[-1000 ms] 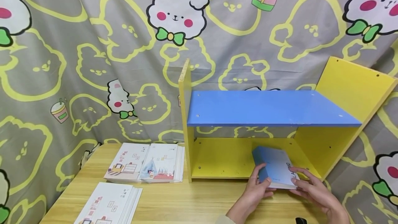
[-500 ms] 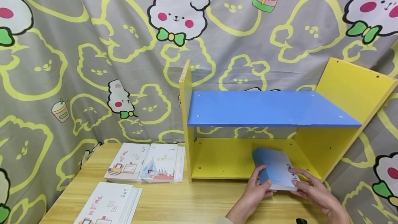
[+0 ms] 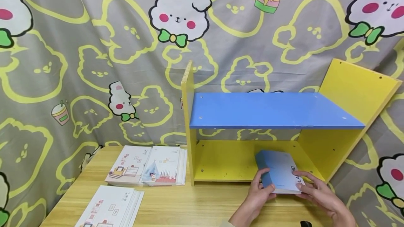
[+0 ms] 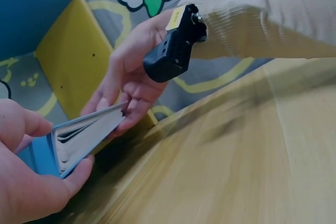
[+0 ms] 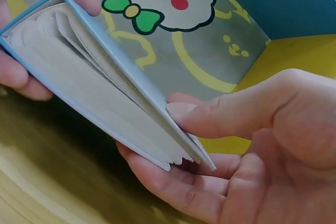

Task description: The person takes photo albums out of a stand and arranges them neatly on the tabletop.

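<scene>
A thick book with a blue and white cover (image 3: 279,171) is held by both hands at the front of the shelf unit's lower level. My left hand (image 3: 255,193) grips its spine side, thumb and fingers on opposite covers. On the open-edge side my right hand (image 3: 320,193) pinches it, thumb on one cover and fingers under the other. The right wrist view shows the book's page block (image 5: 100,82) between the covers, the pages slightly fanned. In the left wrist view the book (image 4: 84,135) slants above the wooden table.
The shelf unit has a blue board (image 3: 274,109) and a yellow bottom board (image 3: 225,160) between yellow side panels. At left lie white illustrated books (image 3: 129,164) in two adjoining piles, with another pile (image 3: 108,206) nearer. A small black object (image 3: 305,224) shows at the front edge.
The book has come very slightly nearer to me, still in both hands. The view has shifted a little; the piles and shelf unit stand as before.
</scene>
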Motion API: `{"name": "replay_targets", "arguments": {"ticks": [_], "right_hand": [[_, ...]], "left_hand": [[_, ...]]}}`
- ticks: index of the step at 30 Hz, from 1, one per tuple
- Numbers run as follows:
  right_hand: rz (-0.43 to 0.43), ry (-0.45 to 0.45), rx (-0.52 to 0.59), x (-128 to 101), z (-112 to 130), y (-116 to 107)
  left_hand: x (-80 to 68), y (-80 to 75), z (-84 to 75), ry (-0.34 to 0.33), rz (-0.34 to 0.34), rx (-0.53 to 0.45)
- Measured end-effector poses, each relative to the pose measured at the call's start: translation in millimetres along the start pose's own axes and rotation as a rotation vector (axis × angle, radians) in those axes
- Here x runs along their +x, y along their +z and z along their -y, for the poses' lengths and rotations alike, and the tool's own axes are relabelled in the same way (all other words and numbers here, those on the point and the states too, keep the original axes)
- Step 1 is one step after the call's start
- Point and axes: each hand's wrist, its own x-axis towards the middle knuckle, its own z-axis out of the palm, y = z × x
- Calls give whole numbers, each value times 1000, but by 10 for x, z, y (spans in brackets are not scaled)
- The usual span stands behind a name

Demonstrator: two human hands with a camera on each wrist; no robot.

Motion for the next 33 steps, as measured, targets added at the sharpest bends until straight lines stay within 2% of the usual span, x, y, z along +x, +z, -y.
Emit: {"name": "replay_targets", "arguments": {"ticks": [4,10,18,24,33], "right_hand": [[-29,-34,-19,3,-13,27],[-51,-39,-49,-1,-16,50],[-7,-70,-33,-1,-34,45],[23,-67,-31,-4,16,53],[47,-47,-43,-25,107,65]], "left_hand": [[-13,1,-10,25,-25,-8],[-28,0,-22,46,-39,2],[-56,-38,-48,53,-23,27],[-77,-70,-67,85,-6,51],[-104,-92,-119,97,25,60]]}}
